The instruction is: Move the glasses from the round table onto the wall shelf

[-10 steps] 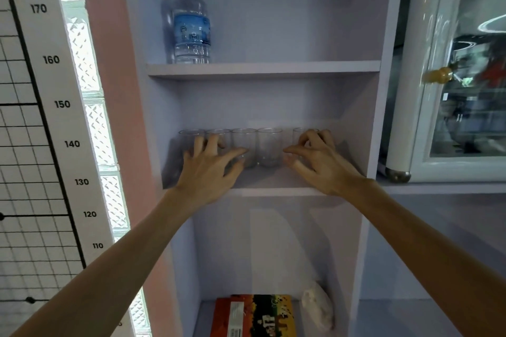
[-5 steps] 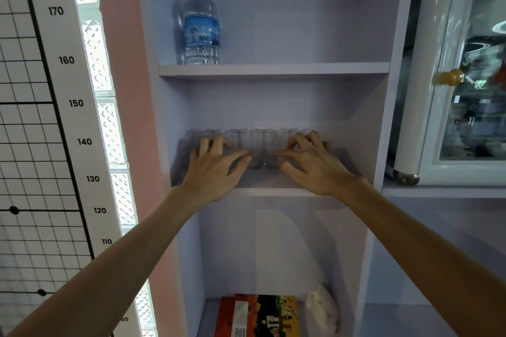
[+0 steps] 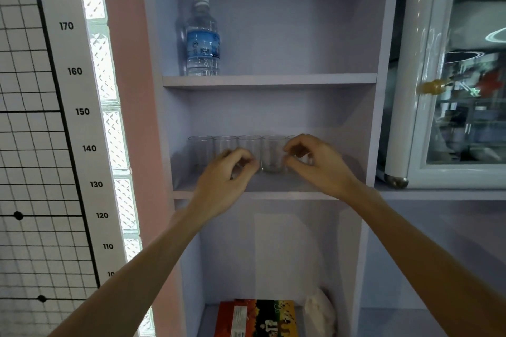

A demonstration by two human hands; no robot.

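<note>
Several clear glasses stand in a row on the middle wall shelf (image 3: 273, 186), among them the leftmost glass (image 3: 200, 152) and a free one (image 3: 272, 154) between my hands. My left hand (image 3: 227, 178) is in front of the row with its fingers and thumb curled round the lower part of a glass (image 3: 247, 145). At the right end, my right hand (image 3: 317, 164) has thumb and forefinger curled round the rightmost glass (image 3: 299, 154), which it mostly hides. The round table is out of view.
A water bottle (image 3: 202, 38) stands on the shelf above. On the bottom shelf lie a colourful box (image 3: 257, 319) and a white bag (image 3: 319, 312). A glass-door cabinet (image 3: 449, 90) stands to the right, and a height chart (image 3: 71, 117) hangs on the left wall.
Both hands had their fingers spread over the row of glasses. Their fingers are now curled in round single glasses. The view has tilted slightly up and closer.
</note>
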